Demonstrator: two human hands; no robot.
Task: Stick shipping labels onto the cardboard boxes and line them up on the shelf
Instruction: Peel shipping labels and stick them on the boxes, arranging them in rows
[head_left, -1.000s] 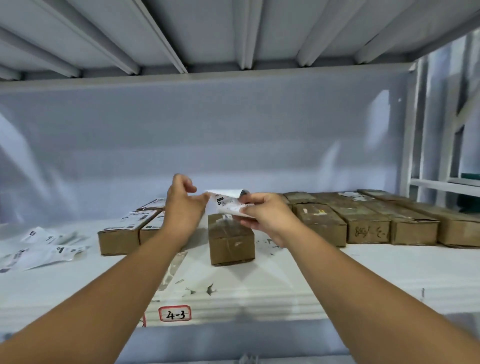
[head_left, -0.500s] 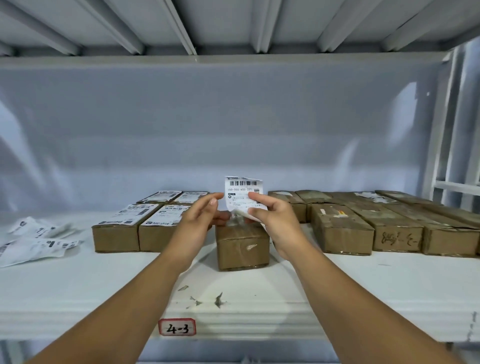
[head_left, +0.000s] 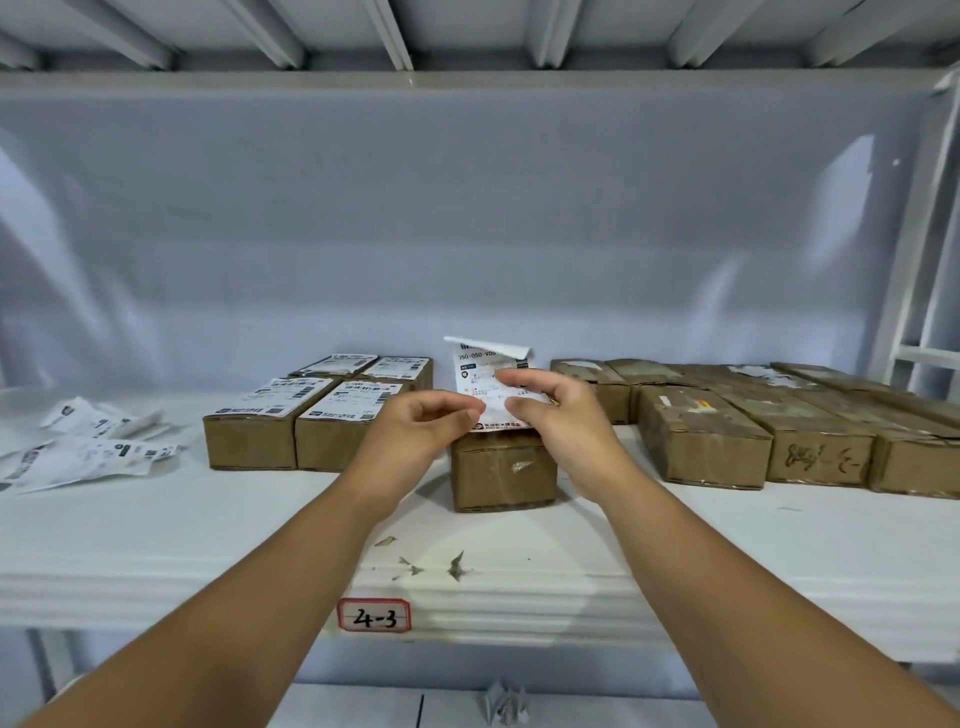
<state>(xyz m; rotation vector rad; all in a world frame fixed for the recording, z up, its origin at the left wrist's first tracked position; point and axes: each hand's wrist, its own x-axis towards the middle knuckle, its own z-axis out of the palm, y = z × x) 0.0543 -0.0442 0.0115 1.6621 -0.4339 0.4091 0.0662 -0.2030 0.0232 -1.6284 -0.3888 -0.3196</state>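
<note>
Two bare forearms reach forward over a white metal shelf (head_left: 156, 535). The left hand (head_left: 421, 431) and right hand (head_left: 561, 421) meet close together, both holding one white shipping label (head_left: 480, 371). The left hand's thumb and curled fingers pinch the label's lower left edge; the right hand's fingers curl over its right side. The label stands nearly upright between the hands, its top edge curling over, printed side facing the viewer.

Directly beneath both hands sits a small brown cardboard box (head_left: 501, 473) with a bare end face; the label's bottom edge is at the box's top, though contact cannot be told.

Just left of the left hand, four labelled boxes (head_left: 291, 415) sit together in two rows. Farther left lie loose label sheets (head_left: 88, 447). To the right of the right hand, a row of unlabelled boxes (head_left: 701, 441) runs along the shelf, one with handwriting on its end.

Below the wrists, a red-bordered shelf tag (head_left: 374, 614) reads "4-3".
</note>
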